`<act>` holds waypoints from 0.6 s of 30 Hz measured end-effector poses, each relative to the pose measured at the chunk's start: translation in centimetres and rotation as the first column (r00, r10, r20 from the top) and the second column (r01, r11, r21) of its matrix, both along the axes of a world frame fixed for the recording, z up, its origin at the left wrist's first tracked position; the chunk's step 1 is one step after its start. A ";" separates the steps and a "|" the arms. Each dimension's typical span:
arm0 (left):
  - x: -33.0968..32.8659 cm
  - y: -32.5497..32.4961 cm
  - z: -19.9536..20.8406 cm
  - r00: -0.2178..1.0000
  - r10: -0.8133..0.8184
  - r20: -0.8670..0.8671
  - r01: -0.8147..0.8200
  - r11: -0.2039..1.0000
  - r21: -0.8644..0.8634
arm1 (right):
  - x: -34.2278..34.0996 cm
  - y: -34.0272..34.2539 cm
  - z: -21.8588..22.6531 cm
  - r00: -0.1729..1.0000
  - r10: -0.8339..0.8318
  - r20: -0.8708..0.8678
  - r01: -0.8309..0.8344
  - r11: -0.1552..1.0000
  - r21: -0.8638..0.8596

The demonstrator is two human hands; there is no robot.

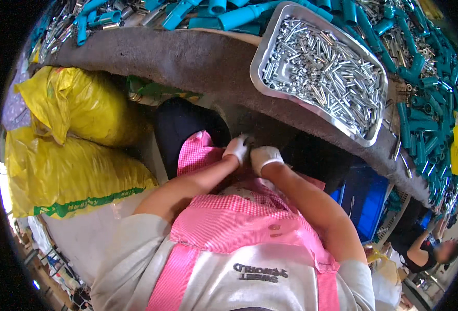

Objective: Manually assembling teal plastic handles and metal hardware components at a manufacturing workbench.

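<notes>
My left hand [236,149], in a white glove, is low over my lap, just below the table's edge. Its fingers are curled in, and the fingertips look dark and shadowed. Close beside it, my right hand [265,157], also gloved in white, is closed like a fist with its back toward me. The two hands almost meet at the fingers. Anything they grip between them is hidden or too small to make out. Under and around them lie the pink checked apron [223,212] and my dark-clad knees [187,124].
A metal tray [257,67] full of small shiny metal pins sits on the cloth-covered table edge [151,54]. Teal plastic parts [249,15] are heaped behind it. Yellow sacks [73,166] stand at left, a blue crate [368,202] at right. Another person [420,256] is at far lower right.
</notes>
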State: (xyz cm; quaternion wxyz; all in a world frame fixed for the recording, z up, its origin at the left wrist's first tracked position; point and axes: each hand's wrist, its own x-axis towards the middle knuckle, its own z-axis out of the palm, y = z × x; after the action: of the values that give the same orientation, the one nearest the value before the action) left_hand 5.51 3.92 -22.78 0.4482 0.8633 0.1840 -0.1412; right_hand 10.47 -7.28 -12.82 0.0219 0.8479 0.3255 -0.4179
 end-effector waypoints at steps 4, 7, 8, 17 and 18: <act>1.9 1.3 6.9 0.998 -0.067 0.005 0.067 0.988 -0.142 | -0.4 0.2 4.3 0.987 -0.115 -0.114 0.115 0.993 0.001; 3.5 -0.3 5.3 0.975 -0.222 -0.027 0.221 0.975 -0.017 | -1.4 -1.4 0.8 0.920 -0.376 -0.113 0.383 0.922 0.050; 3.9 -1.3 4.2 0.947 -0.293 -0.130 0.302 0.952 0.055 | -2.0 -2.2 -1.8 0.919 -0.387 -0.078 0.391 0.920 0.040; 0.8 0.6 5.0 0.995 0.005 0.100 0.012 0.986 -0.167 | -1.1 -0.7 0.9 0.985 -0.173 0.002 0.171 0.973 0.156; 0.8 1.1 5.8 0.994 -0.021 0.110 0.043 0.978 -0.205 | -0.8 -0.5 2.3 0.990 -0.139 0.013 0.135 0.979 0.155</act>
State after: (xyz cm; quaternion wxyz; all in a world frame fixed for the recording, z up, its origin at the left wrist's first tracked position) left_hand 6.33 5.00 -16.95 0.5427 0.8211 0.1298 -0.1201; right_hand 9.72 -7.81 -10.51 -0.0682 0.8725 0.2972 -0.3819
